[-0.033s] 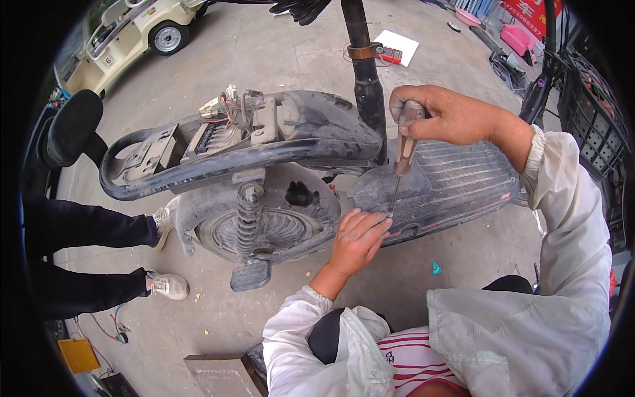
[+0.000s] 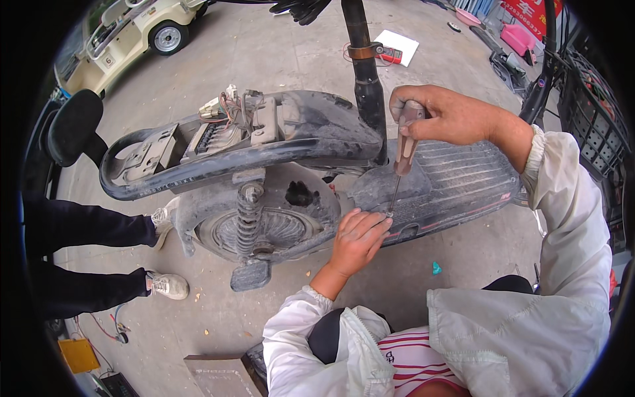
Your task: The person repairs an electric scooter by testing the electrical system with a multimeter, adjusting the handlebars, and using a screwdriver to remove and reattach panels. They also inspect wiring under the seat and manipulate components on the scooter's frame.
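My right hand [image 2: 442,119] is closed on the handle of a screwdriver [image 2: 407,149], which points down at the side of a dusty scooter's ribbed footboard [image 2: 463,175]. Beside the screwdriver tip, my left hand [image 2: 357,241] rests with bent fingers pressed together at a small fitting [image 2: 389,215] on the footboard's edge; what they hold is hidden. To the left, the scooter's rear wheel [image 2: 284,235] with a spring shock [image 2: 249,215] sits below the seat frame [image 2: 152,190], where bundled wires [image 2: 228,106] are exposed.
Another person's legs [image 2: 92,225] and shoes stand at the left. A cream cart [image 2: 126,40] is at the back left; a multimeter [image 2: 390,55] on white paper lies behind the black post [image 2: 366,92]. A dark crate [image 2: 592,155] is at right, a board [image 2: 218,370] at bottom.
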Demonstrator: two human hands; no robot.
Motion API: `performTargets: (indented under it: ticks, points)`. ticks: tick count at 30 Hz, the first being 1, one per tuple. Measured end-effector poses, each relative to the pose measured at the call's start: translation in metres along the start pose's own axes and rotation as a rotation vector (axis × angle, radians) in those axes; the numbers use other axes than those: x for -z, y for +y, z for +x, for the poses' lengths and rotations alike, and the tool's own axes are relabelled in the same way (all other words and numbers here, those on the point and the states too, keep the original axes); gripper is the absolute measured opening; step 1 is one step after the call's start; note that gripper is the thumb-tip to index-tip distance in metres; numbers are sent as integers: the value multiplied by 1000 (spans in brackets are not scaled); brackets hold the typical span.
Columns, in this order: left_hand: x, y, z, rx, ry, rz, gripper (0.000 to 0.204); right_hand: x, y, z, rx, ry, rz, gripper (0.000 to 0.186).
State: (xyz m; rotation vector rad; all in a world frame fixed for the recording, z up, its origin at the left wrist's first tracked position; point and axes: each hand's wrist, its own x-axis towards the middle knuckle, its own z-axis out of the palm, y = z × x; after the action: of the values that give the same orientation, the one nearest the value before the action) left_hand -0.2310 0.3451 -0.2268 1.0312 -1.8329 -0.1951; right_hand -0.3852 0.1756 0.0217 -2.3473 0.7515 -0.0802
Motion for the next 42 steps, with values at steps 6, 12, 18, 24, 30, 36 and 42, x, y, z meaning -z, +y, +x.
performTargets:
  ticks: [6,12,18,24,30,36,42]
  points:
    - [0,0,0,-2,0,8,33,2,-2,-1,-34,-23,10,30]
    - [0,0,0,4,-4,4,33,0,5,0,-2,-16,-25,26]
    - [-2,0,0,3,9,14,33,1,-6,-1,-157,-5,-111,27]
    - [-3,-1,-1,0,6,29,33,-5,6,-6,68,100,-104,32]
    - [-7,2,0,10,5,30,34,-12,5,1,-41,168,-233,44]
    - [-6,0,-4,20,-16,43,34,-4,2,-10,-1,90,-290,37]
    - [-3,1,-2,11,-28,91,34,-6,-3,1,-257,59,-386,42]
